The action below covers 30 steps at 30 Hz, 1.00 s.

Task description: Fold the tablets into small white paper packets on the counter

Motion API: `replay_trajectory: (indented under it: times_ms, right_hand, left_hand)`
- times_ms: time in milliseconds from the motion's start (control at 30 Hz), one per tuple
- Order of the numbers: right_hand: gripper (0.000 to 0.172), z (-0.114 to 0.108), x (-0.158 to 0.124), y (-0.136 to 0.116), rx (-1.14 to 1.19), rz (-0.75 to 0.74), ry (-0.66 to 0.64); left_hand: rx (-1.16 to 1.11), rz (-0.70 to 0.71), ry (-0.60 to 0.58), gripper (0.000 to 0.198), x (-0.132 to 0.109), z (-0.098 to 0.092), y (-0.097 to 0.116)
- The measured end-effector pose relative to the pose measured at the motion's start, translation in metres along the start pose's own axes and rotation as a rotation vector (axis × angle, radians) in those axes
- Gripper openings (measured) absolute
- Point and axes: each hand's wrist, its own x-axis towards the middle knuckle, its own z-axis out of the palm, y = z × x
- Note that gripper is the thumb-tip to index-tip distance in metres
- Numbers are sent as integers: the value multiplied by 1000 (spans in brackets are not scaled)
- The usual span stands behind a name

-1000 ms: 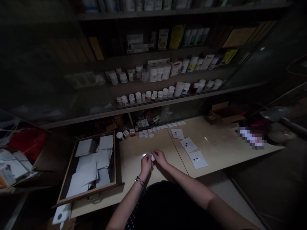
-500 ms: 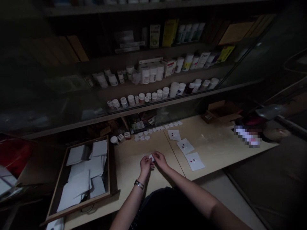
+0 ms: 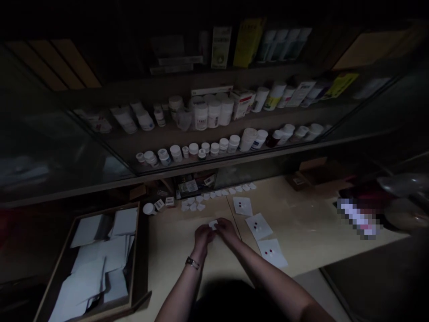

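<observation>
Head view showed us both hands close together over the table [image 3: 177,250], pinching one small white paper [image 3: 212,224]. Our left hand [image 3: 201,237], with a band [image 3: 192,262] on its wrist, had its fingers closed on the paper at about 8 o'clock. Our right hand [image 3: 227,231] had its grip closed too, pinching the paper at 3 o'clock. Both hands hid some of it, so we could not tell how many folds it had.

Going by that paper as the middle of the clock, lots of little white packets [image 3: 201,207] sat on the table from 10 o'clock round to 1 o'clock. Those looked done to us. Three flat square papers [image 3: 265,229] lay open at 2, 3 and 4 o'clock, with red pills [image 3: 271,251] on them. Those did not look folded yet, so we thought three were left, plus the one in our fingers. That made us think most of the work was done.

At 8 o'clock, a drawer [image 3: 135,255] held a big heap of plain paper sheets [image 3: 89,259].
</observation>
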Motion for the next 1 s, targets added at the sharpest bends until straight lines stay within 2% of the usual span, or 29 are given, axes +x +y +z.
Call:
replay_trajectory:
  times_ms: [67, 133, 267, 367, 467, 567, 667, 833, 933, 1000]
  right_hand:
    - [29, 0, 11, 5, -15, -11, 4]
    - [30, 2, 23, 9, -23, -25, 31]
    - [34, 3, 55, 8, -50, -37, 157]
    - [31, 2, 79, 0, -224, -36, 175]
    - [27, 3, 90, -9, -470, -82, 173]
    - [38, 3, 83, -16, -593, -74, 198]
    - [40, -9, 61, -24, -648, -128, 223]
    - [36, -61, 22, -37, -1012, -162, 212]
    - [42, -87, 10, -40, -1253, -68, 157]
    - [45, -96, 10, -41, -1332, -16, 136]
  left_hand:
    - [-61, -38, 16, 31, 6, 4, 3]
    - [-82, -20, 55, 33, 12, 6, 7]
    - [-7, 140, 115, 41, 21, -1, 17]
    - [175, 251, 123, 36, 21, -15, 23]
    - [294, 312, 136, 34, 15, -27, 23]
    - [321, 296, 150, 37, 6, -34, 16]
    - [313, 237, 147, 38, -1, -42, 5]
    - [277, 189, 141, 40, -10, -65, -11]
    - [259, 183, 149, 39, -15, -75, -17]
    - [239, 191, 152, 39, -18, -77, -18]
